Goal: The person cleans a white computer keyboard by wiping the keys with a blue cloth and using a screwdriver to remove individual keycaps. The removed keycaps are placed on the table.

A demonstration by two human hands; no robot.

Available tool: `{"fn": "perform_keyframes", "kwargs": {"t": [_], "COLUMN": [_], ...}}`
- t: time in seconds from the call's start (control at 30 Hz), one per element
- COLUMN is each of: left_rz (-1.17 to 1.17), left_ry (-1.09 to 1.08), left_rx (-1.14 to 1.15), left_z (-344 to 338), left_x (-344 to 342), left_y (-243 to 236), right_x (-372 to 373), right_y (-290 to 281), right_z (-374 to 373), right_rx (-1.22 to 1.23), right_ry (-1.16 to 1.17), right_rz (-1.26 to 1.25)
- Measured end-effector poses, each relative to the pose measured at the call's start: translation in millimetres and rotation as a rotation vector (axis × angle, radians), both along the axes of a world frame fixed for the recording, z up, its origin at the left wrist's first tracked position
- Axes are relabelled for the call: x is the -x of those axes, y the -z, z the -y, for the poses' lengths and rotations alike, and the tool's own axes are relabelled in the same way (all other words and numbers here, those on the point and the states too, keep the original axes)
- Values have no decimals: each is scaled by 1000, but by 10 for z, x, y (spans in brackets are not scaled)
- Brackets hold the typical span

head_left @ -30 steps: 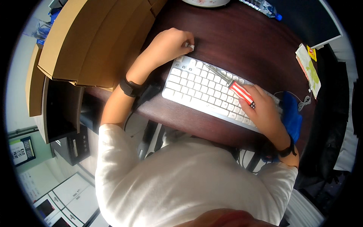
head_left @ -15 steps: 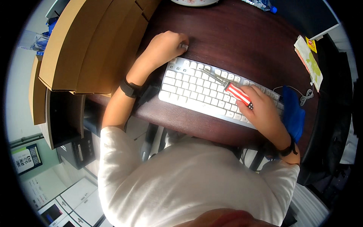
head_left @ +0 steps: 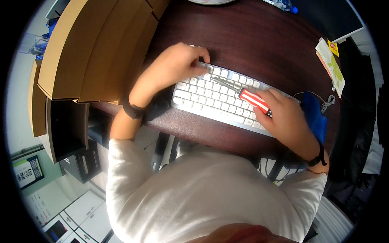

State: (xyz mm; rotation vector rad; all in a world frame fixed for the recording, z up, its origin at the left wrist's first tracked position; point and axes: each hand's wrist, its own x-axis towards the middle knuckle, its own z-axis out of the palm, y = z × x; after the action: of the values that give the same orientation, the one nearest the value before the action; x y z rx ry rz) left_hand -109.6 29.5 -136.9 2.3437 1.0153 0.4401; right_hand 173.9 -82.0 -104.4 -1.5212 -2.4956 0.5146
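Observation:
A white keyboard [head_left: 210, 104] lies slantwise on the dark wooden desk. My left hand [head_left: 176, 65] is over its far left corner, thumb and index finger apart on either side of the top row's keycaps. Its other fingers are curled and partly hidden. My right hand [head_left: 285, 115] rests over the right part of the keyboard, closed around the red-and-white striped handle of a screwdriver [head_left: 254, 100]. The metal shaft points left across the keys, its tip among the upper rows close to my left thumb.
Large cardboard boxes [head_left: 101, 48] stand left of the desk. Blue cloth [head_left: 315, 115] and a coiled white cable [head_left: 328, 104] lie right of the keyboard. Farther off are a tissue pack [head_left: 332, 67], a plastic bottle [head_left: 281, 5] and a monitor [head_left: 330, 18].
My left hand has come from beyond the keyboard's far left corner, where a small white piece showed at its fingertips, to the top row. My right hand stays nearly in place with the screwdriver.

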Motion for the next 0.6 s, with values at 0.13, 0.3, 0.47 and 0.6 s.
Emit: {"fn": "perform_keyframes", "kwargs": {"t": [0.13,0.3,0.47,0.6], "left_rz": [2,-30,3,11], "left_ry": [38,10,-3,-14], "left_rx": [7,123,136,125], "left_z": [123,119,130,143], "left_x": [-26,-36,-16,-2], "left_y": [99,54,84,104], "right_x": [96,251,439,640], "right_y": [-105,-249,-367,-570], "right_z": [-21,-18,-22,-55], "right_rx": [-33,-143,-156,-163], "right_ry": [-42,-140,-167,-266], "right_rz": [124,323,484,606]}}
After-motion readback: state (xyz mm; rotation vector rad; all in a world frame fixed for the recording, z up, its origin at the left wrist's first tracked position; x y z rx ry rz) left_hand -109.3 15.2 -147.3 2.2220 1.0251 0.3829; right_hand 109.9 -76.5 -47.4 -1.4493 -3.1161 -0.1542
